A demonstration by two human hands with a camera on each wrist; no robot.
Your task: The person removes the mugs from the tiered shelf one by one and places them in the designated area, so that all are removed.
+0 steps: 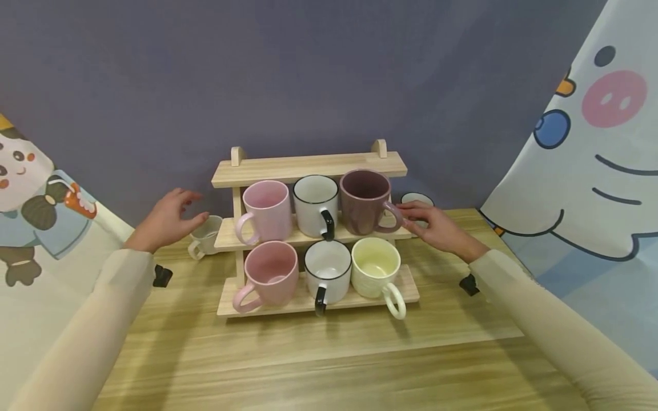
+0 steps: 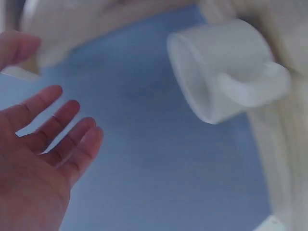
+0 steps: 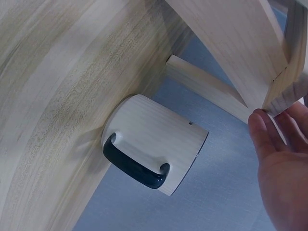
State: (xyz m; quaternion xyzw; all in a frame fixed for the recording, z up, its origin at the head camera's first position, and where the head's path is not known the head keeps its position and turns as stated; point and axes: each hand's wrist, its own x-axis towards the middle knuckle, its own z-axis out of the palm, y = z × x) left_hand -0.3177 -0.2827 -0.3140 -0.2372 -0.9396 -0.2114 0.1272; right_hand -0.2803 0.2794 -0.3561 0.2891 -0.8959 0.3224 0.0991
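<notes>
My left hand is held in the air left of the rack, its fingers spread and holding nothing. Beside it a small white mug stands on the table; the left wrist view shows this white mug apart from my left hand. At the rack's right side, my right hand has its fingertips by the handle of a mauve mug. In the right wrist view the fingers touch the end of the wooden rack; the thumb is hidden, so I cannot tell what they pinch.
The tiered rack also bears a light pink mug, a darker pink mug, a yellow mug and two white mugs with black handles. Behind my right hand stands another white mug. Grey cloth hangs behind.
</notes>
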